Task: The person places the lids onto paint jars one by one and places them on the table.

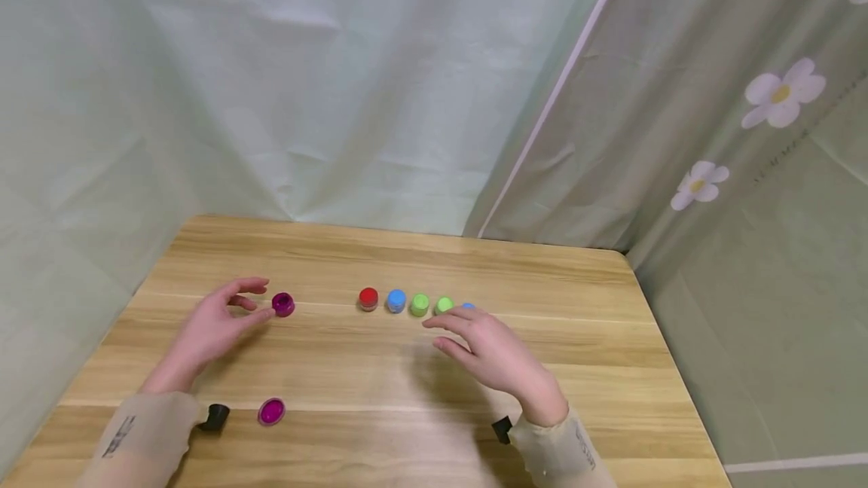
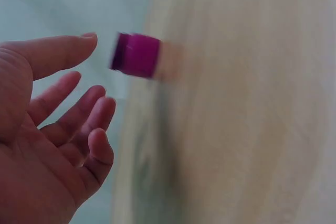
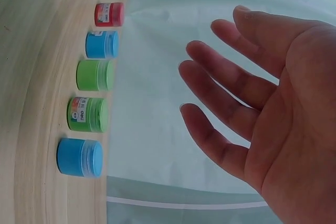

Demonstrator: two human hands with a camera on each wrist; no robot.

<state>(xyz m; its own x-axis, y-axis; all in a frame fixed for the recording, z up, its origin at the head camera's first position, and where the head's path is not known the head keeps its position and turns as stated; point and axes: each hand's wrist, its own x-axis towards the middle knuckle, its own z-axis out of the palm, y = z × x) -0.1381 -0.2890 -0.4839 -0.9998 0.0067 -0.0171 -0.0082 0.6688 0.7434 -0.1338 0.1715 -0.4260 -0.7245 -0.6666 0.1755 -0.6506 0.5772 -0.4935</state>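
My left hand (image 1: 213, 324) is beside a small purple jar (image 1: 283, 305) on the left of the table. The left wrist view shows a gap between its loosely bent fingers and that lidless purple jar (image 2: 137, 55). Closer to the table's front lies a round purple lid (image 1: 272, 411). Over on the right, my right hand (image 1: 493, 349) hovers near a row of lidded jars, holding nothing. The row runs from a red jar (image 3: 109, 14) through a blue jar (image 3: 101, 44) and two green jars (image 3: 94, 75) to another blue jar (image 3: 79, 157), partly hidden in the head view.
The wooden table (image 1: 353, 367) backs onto a pale curtain (image 1: 271, 96). Another curtain with white flowers (image 1: 784, 93) hangs along the right side. Black wrist-camera pieces (image 1: 215, 417) stick out beside both sleeves.
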